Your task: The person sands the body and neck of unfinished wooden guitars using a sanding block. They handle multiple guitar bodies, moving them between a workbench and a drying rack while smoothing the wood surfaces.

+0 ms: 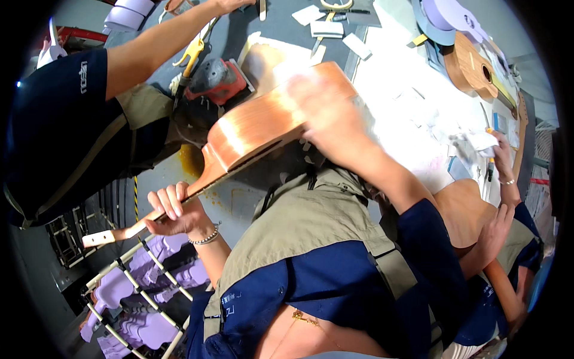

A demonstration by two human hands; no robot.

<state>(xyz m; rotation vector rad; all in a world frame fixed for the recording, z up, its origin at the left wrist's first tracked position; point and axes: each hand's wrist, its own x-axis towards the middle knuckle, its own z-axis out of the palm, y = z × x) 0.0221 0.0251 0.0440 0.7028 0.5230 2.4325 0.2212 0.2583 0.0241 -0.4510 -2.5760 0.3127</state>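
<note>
A brown wooden ukulele [245,134] is held tilted in front of me, its side turned up and its headstock pointing to the lower left. My left hand [179,209] is closed around the neck, near the pale headstock. Over the far end of the body is my right hand [329,110], smeared by motion. It appears to touch the wood, but its fingers are too blurred to tell whether anything is in them. A red and grey power sander [218,82] rests on the bench just beyond the body.
A co-worker's arm [149,57] reaches over the dark bench at left. On the right, another person's hand [496,233] rests near a wooden instrument body [463,209]. A finished-looking ukulele [469,66] lies farther back. Below left, a rack [140,290] carries several purple-covered instrument bodies.
</note>
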